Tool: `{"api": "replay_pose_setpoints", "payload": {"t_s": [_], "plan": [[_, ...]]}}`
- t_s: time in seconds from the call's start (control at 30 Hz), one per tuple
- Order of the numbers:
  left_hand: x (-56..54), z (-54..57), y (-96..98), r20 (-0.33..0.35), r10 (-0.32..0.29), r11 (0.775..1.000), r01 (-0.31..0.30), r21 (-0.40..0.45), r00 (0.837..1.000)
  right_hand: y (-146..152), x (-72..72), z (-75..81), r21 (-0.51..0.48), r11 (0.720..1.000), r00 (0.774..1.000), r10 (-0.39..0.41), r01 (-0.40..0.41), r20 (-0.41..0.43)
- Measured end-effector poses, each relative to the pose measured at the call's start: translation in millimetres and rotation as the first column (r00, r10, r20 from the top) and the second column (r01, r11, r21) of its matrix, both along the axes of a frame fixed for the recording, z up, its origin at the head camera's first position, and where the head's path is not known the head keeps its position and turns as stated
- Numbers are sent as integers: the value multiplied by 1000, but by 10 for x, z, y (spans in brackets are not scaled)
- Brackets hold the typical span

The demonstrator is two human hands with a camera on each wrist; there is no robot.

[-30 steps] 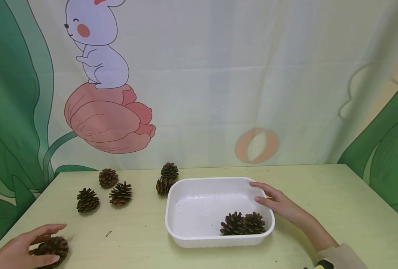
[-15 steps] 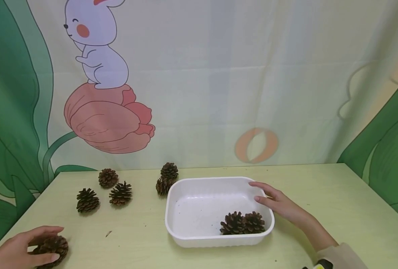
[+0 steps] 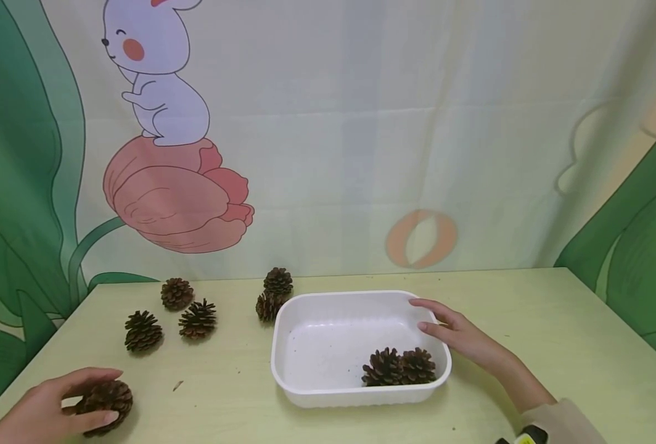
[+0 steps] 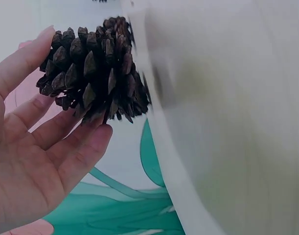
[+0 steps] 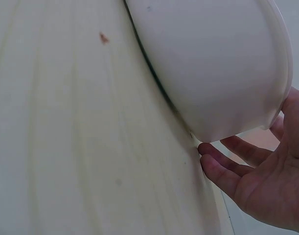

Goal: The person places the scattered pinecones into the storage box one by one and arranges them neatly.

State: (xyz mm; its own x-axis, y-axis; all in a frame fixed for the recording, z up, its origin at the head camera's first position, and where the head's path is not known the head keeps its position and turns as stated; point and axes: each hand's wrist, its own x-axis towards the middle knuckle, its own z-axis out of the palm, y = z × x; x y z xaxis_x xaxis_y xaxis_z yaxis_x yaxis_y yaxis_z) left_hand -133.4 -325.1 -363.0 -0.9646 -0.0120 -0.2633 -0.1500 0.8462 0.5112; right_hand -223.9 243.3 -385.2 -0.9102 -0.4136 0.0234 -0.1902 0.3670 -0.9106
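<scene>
At the left front of the table, my left hand [image 3: 56, 404] holds a brown pine cone [image 3: 108, 404] with thumb and fingers around its sides. The left wrist view shows that pine cone [image 4: 90, 68] close up, its scales spread, right at the tabletop. My right hand [image 3: 461, 339] grips the right end of a white plastic basin [image 3: 361, 393], thumb and index finger over the rim. Seen from the right wrist, the other fingers [image 5: 222, 176] curl low beside the basin's outer wall [image 5: 213, 73]. Two pine cones [image 3: 383, 368] lie inside the basin's near right corner.
Three pine cones [image 3: 143, 332] lie loosely grouped at the back left. Two more [image 3: 278, 282] sit against each other just behind the basin's left corner. A printed curtain [image 3: 306, 154] hangs behind the table's [image 3: 222, 382] back edge. A small brown scrap [image 3: 178, 385] lies between the left hand and the basin.
My left hand has shifted a little to the right with the pine cone over the last half second. The right hand and the basin stay where they were.
</scene>
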Motion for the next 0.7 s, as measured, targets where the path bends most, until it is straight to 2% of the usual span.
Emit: {"api": "replay_pose_setpoints", "payload": {"t_s": [0.13, 0.33, 0.5, 0.7], "plan": [[10, 52, 126, -3, -1, 1000, 1, 31, 1000, -2, 0, 2, 4, 1000, 1000, -2, 2, 0], [35, 143, 307, -55, -38, 995, 43, 92, 998, -6, -1, 1, 2, 1000, 1000, -5, 5, 0], [58, 204, 426, -112, -92, 983, 108, 145, 989, -4, 5, 0, -1, 1000, 1000, -3, 3, 0], [51, 255, 563, -186, -155, 967, 188, 174, 970, -3, 7, 4, -1, 1000, 1000, 0, 0, -2]]}}
